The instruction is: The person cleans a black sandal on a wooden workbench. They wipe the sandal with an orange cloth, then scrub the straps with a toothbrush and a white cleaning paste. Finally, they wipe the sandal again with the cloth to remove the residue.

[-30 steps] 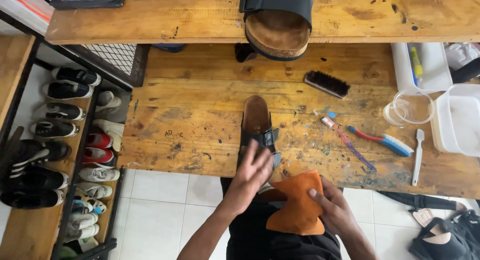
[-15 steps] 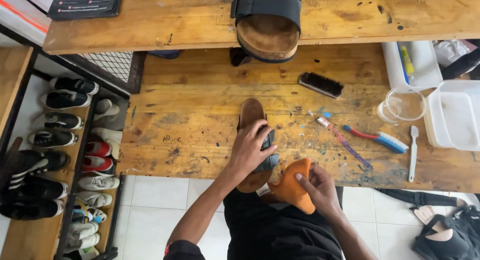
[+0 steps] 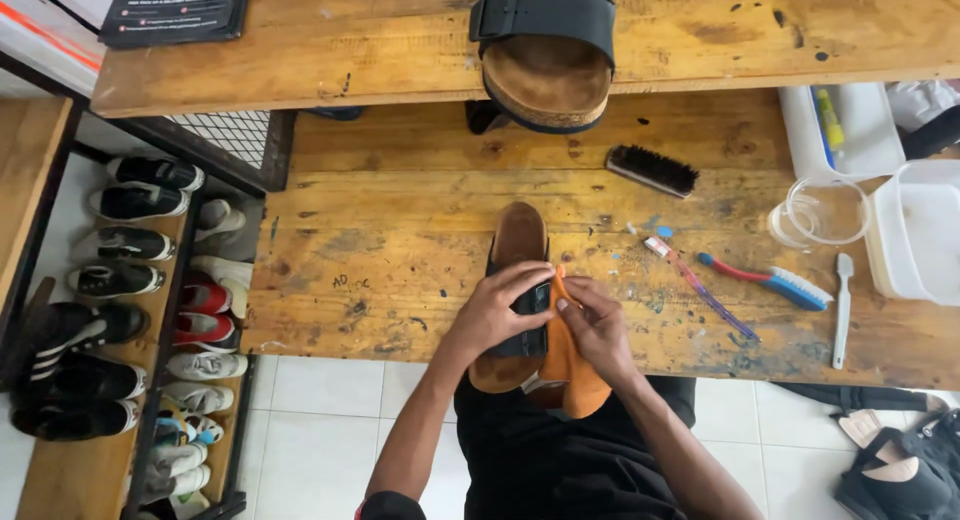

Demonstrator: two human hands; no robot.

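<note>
A brown sandal [image 3: 518,238] with a black strap lies on the wooden workbench [image 3: 400,230], its heel hanging over the front edge. My left hand [image 3: 497,310] grips it across the strap. My right hand [image 3: 597,327] presses an orange cloth [image 3: 568,365] against the sandal's right side, just beside the strap. The cloth hangs down below the bench edge. Both hands touch at the strap.
A second sandal [image 3: 546,55] rests on the upper shelf. A black brush [image 3: 652,170], toothbrushes [image 3: 700,285], a blue-and-red brush [image 3: 770,278], a clear cup [image 3: 820,212] and white tubs [image 3: 915,240] lie to the right. A shoe rack [image 3: 140,310] stands on the left.
My right hand has brought the orange cloth up from my lap against the sandal's side. My left hand shifted from reaching for the strap to gripping it.
</note>
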